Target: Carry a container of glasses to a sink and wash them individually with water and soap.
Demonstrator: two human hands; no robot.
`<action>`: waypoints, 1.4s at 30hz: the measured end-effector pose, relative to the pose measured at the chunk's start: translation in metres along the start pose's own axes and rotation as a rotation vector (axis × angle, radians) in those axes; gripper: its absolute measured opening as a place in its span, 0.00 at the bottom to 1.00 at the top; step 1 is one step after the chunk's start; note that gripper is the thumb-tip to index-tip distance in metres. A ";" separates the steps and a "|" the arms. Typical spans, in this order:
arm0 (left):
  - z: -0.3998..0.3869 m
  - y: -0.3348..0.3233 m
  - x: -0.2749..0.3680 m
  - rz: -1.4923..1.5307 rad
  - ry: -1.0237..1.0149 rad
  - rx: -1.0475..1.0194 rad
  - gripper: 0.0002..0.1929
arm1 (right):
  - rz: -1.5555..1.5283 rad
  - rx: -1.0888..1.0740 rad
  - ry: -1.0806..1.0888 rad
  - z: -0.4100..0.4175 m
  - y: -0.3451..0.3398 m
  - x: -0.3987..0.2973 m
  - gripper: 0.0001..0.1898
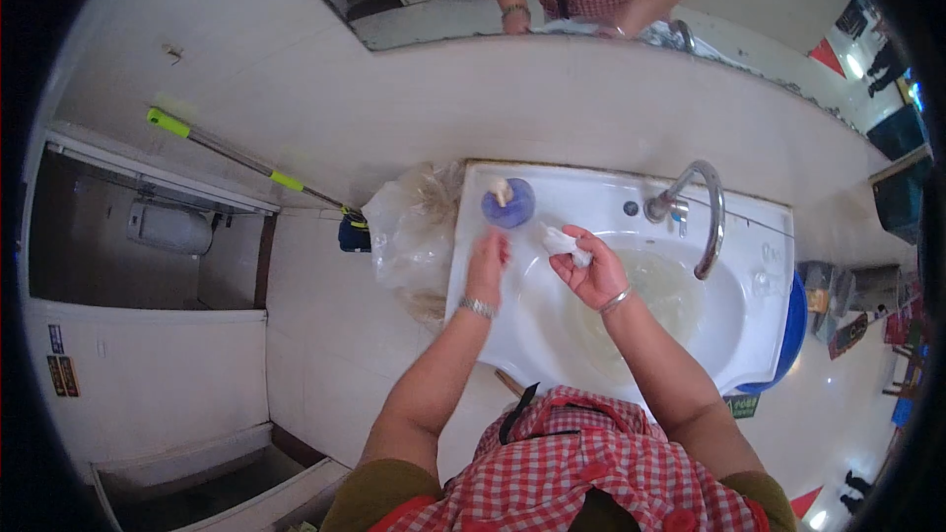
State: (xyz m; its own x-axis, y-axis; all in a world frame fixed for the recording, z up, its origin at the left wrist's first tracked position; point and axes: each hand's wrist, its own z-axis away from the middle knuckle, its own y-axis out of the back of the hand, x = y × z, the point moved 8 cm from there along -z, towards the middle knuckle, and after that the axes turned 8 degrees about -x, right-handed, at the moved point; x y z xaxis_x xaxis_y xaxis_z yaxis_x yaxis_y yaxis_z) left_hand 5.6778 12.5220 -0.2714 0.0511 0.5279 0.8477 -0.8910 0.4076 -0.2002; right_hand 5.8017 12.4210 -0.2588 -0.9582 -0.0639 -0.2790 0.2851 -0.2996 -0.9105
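Note:
My right hand, palm up over the left side of the basin, holds a crumpled white wad; it may be tissue or a small cloth. My left hand is blurred, just in front of a blue pump bottle with a pale pump head; I cannot tell whether they touch or how its fingers are set. The bottle stands on the left back corner of the white ceramic sink. Cloudy water shows in the bowl, partly hidden by my right forearm. A curved chrome faucet rises at the back right.
A clear plastic bag bulges against the sink's left side. Beyond it, a mop with a green-and-metal handle leans on the wall. A blue tub sits below the sink's right edge. Behind the sink, a mirror reflects my arms and apron.

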 end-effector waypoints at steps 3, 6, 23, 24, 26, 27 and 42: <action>0.033 -0.043 -0.045 0.201 0.153 -0.166 0.14 | 0.033 0.020 0.025 0.033 0.026 0.004 0.13; 0.072 -0.075 -0.075 0.209 0.066 -0.186 0.10 | 0.363 0.017 -0.063 0.071 0.051 0.010 0.08; 0.072 -0.246 -0.174 -0.672 -0.085 -0.477 0.12 | 0.187 0.564 0.166 0.254 0.190 -0.089 0.06; 0.057 -0.261 -0.170 -0.995 -0.238 -0.446 0.13 | 0.222 0.559 0.245 0.252 0.191 -0.107 0.07; 0.040 -0.288 -0.175 -1.305 -0.395 -0.421 0.15 | 0.331 0.554 0.327 0.264 0.199 -0.128 0.11; 0.034 -0.295 -0.183 -1.428 -0.387 -0.389 0.17 | 0.315 0.644 0.285 0.272 0.210 -0.131 0.11; 0.050 -0.316 -0.148 -1.206 -0.731 -0.574 0.23 | 1.140 0.588 0.234 0.238 0.169 -0.166 0.15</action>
State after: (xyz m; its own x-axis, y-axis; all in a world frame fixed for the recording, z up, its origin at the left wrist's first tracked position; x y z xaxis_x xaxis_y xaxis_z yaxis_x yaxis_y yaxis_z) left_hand 5.9292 12.2782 -0.3092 0.2161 -0.7248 0.6542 -0.1827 0.6282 0.7563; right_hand 6.0029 12.1543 -0.2937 -0.1417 -0.4089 -0.9015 0.8189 -0.5600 0.1253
